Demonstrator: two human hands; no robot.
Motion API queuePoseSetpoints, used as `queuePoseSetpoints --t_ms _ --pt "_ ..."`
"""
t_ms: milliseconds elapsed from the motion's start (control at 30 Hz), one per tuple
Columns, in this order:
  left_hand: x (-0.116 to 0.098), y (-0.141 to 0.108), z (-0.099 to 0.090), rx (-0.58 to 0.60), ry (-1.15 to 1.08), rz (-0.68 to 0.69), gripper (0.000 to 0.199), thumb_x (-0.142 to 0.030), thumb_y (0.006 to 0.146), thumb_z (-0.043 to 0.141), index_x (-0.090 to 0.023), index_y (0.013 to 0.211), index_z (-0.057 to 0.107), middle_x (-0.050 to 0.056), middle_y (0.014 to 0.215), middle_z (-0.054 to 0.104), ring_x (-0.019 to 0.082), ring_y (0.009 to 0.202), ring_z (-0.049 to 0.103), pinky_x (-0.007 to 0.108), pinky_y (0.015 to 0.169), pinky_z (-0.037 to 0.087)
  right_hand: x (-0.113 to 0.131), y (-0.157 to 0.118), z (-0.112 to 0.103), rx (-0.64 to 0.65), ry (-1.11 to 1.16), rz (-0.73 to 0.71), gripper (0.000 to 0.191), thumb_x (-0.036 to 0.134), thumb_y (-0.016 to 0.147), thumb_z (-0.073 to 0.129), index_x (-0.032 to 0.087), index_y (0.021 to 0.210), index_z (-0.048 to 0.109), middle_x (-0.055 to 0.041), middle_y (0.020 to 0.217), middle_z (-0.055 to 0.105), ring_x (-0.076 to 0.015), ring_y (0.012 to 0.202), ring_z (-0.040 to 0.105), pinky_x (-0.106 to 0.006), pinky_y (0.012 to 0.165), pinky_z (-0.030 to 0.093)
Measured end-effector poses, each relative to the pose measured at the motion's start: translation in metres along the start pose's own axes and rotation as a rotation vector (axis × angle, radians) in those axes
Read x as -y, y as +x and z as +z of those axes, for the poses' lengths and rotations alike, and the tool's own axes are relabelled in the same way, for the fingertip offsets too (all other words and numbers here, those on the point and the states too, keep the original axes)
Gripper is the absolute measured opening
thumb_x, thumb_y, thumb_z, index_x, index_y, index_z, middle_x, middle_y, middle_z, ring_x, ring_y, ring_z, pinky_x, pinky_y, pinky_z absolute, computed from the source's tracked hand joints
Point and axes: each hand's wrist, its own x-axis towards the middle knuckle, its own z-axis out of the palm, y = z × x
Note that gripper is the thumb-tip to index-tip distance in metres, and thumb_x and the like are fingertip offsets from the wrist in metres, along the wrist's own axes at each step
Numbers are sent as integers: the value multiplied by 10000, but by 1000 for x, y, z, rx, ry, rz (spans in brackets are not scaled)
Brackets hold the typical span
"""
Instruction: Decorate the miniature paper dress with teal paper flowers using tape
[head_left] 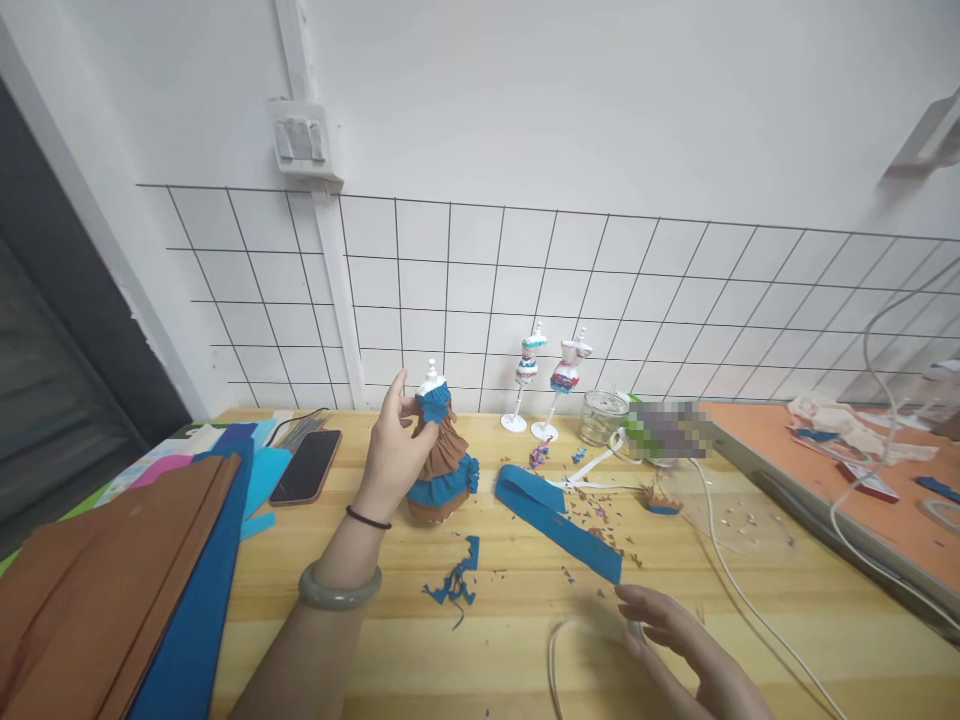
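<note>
My left hand (397, 440) is wrapped round the upper part of a small dress form (437, 465) that stands on the wooden table. The form has a white neck and wears a ruffled brown and blue crepe paper dress. Part of its bodice is hidden behind my fingers. Low on the right, my right hand (694, 650) hovers with its fingers apart, and I see nothing clearly held in it. Just beyond its fingertips lies a folded blue crepe paper strip (562, 530). Blue paper scraps (454, 582) are scattered in front of the dress form.
Two small white mannequins on stands (526, 375) are by the wall, beside a glass jar (602, 415). A phone (306, 467) and brown paper sheets (112, 570) lie left. A white cable (724, 560) crosses the right side, near an orange-topped surface (757, 430).
</note>
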Motion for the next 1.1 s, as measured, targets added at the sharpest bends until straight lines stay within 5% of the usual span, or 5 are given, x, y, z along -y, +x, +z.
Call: queuePoseSetpoints --t_ms 367,733,900,1100 --pt "-23 -4 -10 149 103 -10 781 -193 703 595 -242 1379 205 53 1065 571 177 1042 518 354 905 379 -19 -4 6 68 27 48 306 408 792 549 284 1061 628 -67 994 692 -224 882 665 -297 730 571" --pt "-14 -3 -8 237 89 -36 788 -251 708 637 -266 1376 220 85 1172 550 215 1137 476 382 944 373 -28 -5 0 90 -9 70 281 374 790 554 280 1046 623 -65 1027 671 -218 895 656 -288 741 559" --pt "-12 -2 -7 253 122 -57 811 -271 702 646 -268 1382 202 87 1204 526 225 1145 474 392 956 371 -34 6 -25 -5 14 117 307 412 773 545 241 1012 634 -83 958 694 -238 876 658 -320 746 547" --pt "-22 -3 -7 276 193 -100 848 -337 672 679 -290 1378 212 99 1259 499 271 1195 434 415 962 374 -74 13 -70 -103 -69 335 399 507 709 543 198 940 644 -107 892 709 -260 788 675 -333 658 546"
